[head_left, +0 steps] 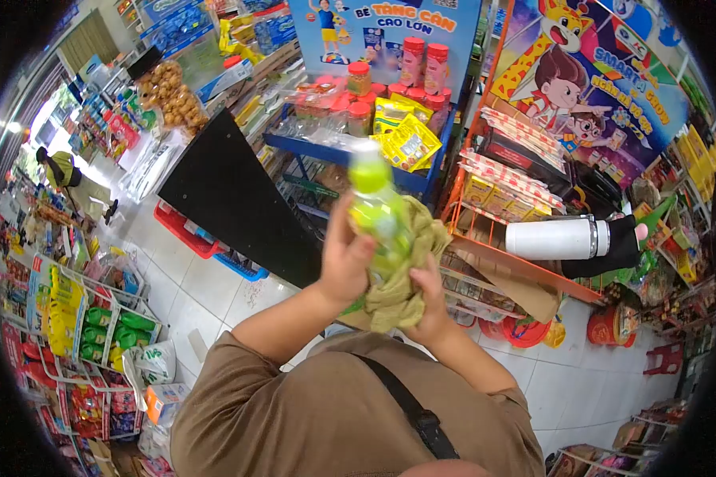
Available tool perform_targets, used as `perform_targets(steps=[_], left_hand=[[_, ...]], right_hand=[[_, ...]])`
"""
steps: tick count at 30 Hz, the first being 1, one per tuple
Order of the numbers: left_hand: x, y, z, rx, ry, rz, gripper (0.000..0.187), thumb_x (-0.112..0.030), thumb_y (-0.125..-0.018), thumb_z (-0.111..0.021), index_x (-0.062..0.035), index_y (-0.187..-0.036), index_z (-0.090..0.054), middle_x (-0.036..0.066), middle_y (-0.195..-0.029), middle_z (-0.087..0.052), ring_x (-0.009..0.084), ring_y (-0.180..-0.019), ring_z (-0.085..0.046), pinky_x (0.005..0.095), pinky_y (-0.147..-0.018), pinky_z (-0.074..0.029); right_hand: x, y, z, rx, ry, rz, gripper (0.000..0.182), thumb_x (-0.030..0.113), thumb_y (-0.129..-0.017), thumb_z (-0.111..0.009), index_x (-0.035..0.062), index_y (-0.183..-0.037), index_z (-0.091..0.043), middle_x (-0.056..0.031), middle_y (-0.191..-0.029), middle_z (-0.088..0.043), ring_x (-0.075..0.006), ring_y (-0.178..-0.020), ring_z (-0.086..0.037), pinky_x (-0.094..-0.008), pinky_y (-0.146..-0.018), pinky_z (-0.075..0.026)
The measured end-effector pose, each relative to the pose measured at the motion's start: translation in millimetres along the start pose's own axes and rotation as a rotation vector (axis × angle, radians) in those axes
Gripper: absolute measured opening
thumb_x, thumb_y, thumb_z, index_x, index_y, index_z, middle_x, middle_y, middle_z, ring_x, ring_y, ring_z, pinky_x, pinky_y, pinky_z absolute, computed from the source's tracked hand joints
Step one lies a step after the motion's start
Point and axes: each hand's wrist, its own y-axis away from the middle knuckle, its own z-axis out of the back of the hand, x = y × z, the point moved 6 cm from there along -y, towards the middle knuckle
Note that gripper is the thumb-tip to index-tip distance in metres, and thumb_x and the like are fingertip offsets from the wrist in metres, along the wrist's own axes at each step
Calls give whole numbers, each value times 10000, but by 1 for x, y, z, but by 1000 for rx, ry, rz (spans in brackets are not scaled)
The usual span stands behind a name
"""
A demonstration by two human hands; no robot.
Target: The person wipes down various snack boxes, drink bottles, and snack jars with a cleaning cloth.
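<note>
A bright green bottle (376, 205) with a pale cap stands nearly upright in front of my chest, a little blurred. My left hand (347, 256) is closed around its left side. Against the bottle's right side and lower part lies a crumpled olive-green cloth (406, 298). My right hand (430, 300) grips this cloth from the right, pressing it to the bottle. The bottle's base is hidden behind the cloth and fingers.
Ahead is a blue display rack (294, 145) with red-lidded jars and yellow packets. At right, an orange rack (485, 253) carries a white tumbler (550, 238) and boxes. A black panel (231, 199) stands left. Packed shelves (95, 326) line the far left; another person (64, 171) is farther back.
</note>
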Motion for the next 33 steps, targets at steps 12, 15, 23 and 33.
perform_targets(steps=[12,15,23,33], left_hand=[[-14,6,-42,474,-1013,-488,585,-515,-690,-619,-85,-1085,-592,148,-1101,-397,362,-1128,-324,521,-1000,-187],[-9,15,-36,501,-988,-651,595,-590,-693,-578,-145,-1087,-610,125,-1155,-385,355,-1138,-315,571,-996,-157],[-25,30,-38,497,-843,-908,661,-578,-724,-571,-22,-1081,-551,152,-1202,-443,343,-1129,-407,592,-977,-189],[-50,42,18,342,-888,-857,718,-585,-760,-546,11,-1152,-458,239,-1184,-431,365,-1053,-473,538,-919,-318]], right_hand=[[-40,16,8,-415,-719,-597,590,238,-727,-720,30,-1186,-412,-99,-1128,-518,-187,-1007,-520,-338,-883,-417],[-29,8,18,-330,-535,-474,371,245,-782,-648,33,-1050,-502,-74,-994,-563,-156,-909,-540,-314,-794,-446],[-66,39,-31,-201,-1295,-1030,329,326,-891,-423,57,-1062,-503,-94,-1026,-552,-190,-915,-561,-335,-792,-458],[-74,25,-89,-102,-1228,-1119,236,233,-873,-478,61,-1032,-510,-45,-948,-563,-153,-842,-570,-288,-720,-477]])
